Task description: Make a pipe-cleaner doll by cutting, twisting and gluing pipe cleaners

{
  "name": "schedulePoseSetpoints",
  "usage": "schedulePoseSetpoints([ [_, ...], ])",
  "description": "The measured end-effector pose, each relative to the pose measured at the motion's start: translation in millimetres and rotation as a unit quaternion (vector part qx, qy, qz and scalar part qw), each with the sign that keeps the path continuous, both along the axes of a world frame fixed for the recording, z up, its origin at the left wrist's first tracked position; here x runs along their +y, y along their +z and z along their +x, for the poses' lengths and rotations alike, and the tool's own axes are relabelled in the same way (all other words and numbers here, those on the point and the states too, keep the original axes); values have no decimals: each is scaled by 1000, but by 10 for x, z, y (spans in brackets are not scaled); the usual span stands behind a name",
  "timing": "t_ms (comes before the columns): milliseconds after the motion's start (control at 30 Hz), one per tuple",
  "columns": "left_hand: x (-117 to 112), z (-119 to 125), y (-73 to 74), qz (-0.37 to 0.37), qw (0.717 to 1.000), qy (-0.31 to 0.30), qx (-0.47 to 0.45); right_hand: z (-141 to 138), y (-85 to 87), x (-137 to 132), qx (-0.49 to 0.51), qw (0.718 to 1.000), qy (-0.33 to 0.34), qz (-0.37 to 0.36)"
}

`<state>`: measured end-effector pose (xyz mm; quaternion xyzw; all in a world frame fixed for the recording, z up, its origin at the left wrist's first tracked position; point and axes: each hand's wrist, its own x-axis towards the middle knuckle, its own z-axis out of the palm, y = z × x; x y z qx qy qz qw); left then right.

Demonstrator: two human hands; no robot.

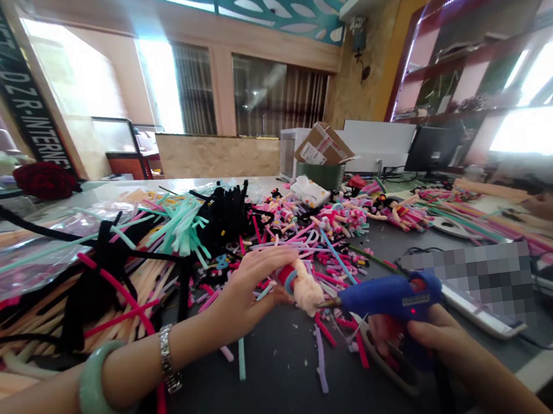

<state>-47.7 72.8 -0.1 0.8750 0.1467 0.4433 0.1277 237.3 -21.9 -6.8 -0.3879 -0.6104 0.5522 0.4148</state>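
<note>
My left hand (258, 280) is closed around a small pipe-cleaner doll (306, 287) with a fuzzy cream-coloured part and bands of red and light blue. On that arm are a steel watch (169, 358) and a green bangle (100, 390). My right hand (433, 335) grips a blue hot glue gun (388, 295), whose small red light shows. The gun's metal nozzle touches, or nearly touches, the cream part. Below the gun are grey scissor-like handles (393, 360), partly hidden by my right hand. Cut pink and lilac pipe-cleaner pieces (321, 359) lie beneath.
Long pipe cleaners (110, 294) heap at the left, with mint (181, 225) and black bundles (227, 216) farther back. Finished-looking fuzzy figures (341, 219) pile up mid-table. A cardboard box (324, 144) stands behind. Another person's hand (549, 210) is at the right.
</note>
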Motion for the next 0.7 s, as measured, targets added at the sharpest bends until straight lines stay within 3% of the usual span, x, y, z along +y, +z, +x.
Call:
schedulePoseSetpoints([
  [700,0,0,7,32,999,-29,28,-4,-6,1,16,1000,3,25],
])
